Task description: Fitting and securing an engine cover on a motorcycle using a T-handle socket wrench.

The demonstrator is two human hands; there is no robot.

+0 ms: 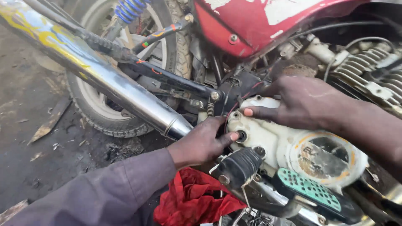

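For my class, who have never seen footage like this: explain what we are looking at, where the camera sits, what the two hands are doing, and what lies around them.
There is one picture, taken by a camera worn on a person's head and looking down at their own bare hands. No robot is involved. They are working on the side of a motorcycle. The left hand, in a grey-purple sleeve, presses its thumb at a small round hole in the whitish engine cover. The right hand rests on top of that cover; neither hand holds a tool. Close by are a black rubber foot peg, a green foot plate, a red cloth, the chrome exhaust pipe, the rear wheel and the red body panel. The ground is dark dirt.
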